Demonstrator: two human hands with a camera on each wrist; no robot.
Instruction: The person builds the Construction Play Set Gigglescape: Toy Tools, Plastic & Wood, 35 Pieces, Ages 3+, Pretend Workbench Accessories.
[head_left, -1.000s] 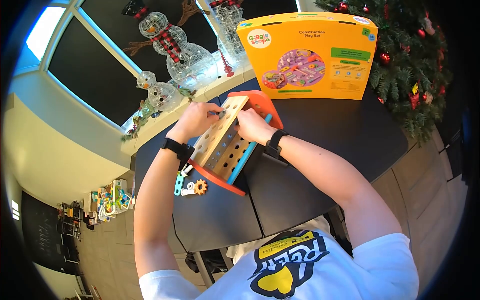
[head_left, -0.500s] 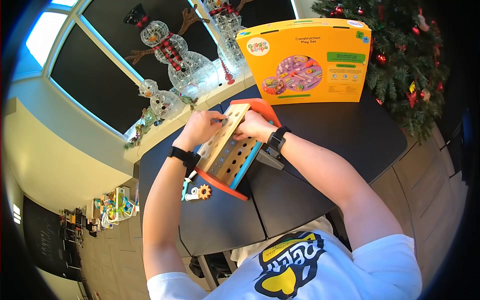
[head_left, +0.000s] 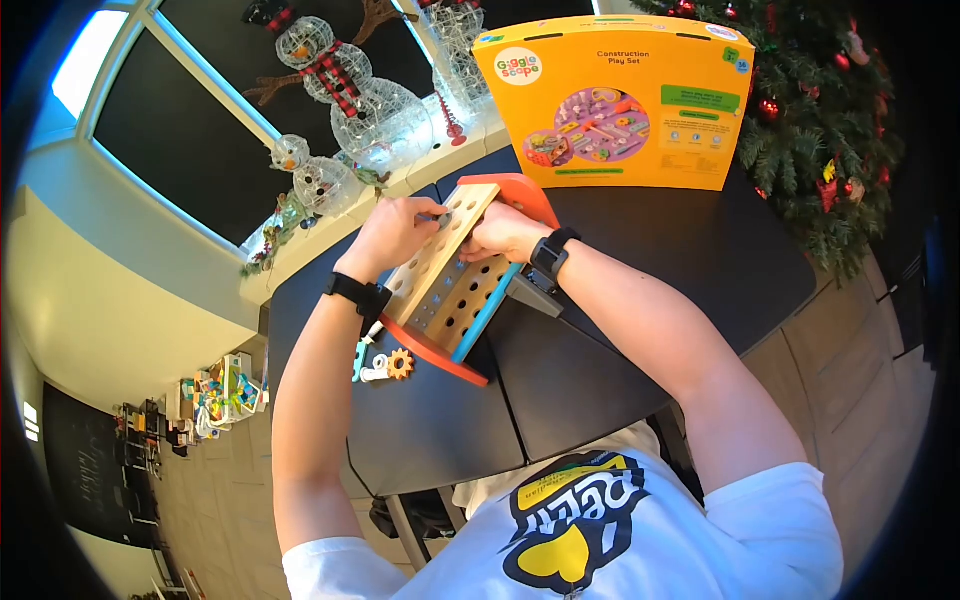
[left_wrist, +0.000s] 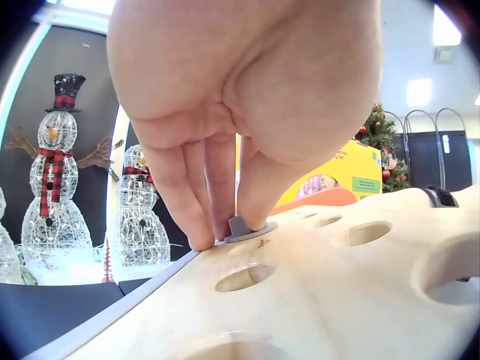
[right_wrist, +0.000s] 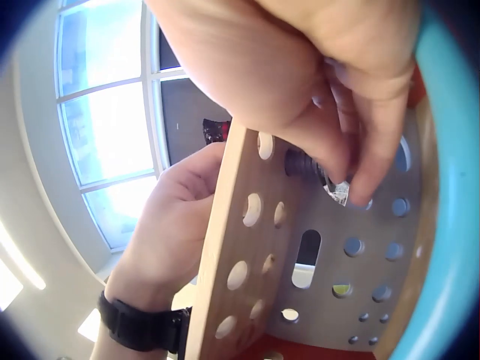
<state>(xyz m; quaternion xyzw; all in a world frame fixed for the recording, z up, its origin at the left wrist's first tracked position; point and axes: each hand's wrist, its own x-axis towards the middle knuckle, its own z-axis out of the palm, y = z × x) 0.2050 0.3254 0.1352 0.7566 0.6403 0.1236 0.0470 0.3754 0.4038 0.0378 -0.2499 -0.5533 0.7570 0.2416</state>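
Note:
A toy workbench with a holed wooden top panel [head_left: 412,278], orange end pieces [head_left: 440,352] and a blue bar [head_left: 485,318] stands on the table. My left hand [head_left: 398,232] pinches the flat grey head of a toy screw [left_wrist: 241,229] against the top panel, near its far end. Under that panel, the screw's ribbed grey shaft [right_wrist: 301,163] sticks out. My right hand [head_left: 508,234] reaches in from the open side, thumb and fingertips pinching at the shaft's end. Whether a nut sits between those fingers I cannot tell.
Beside the workbench's near end lie a wooden gear [head_left: 400,364], a white screw [head_left: 374,375] and a teal piece [head_left: 360,358]. A yellow play set box [head_left: 690,120] stands at the table's back. Lit snowmen [head_left: 380,125] stand by the window, a decorated tree [head_left: 800,140] at right.
The left hand keeps its pinch on the screw head. My right hand has turned slightly at the wrist and shifted a little under the panel. The head view has tilted slightly.

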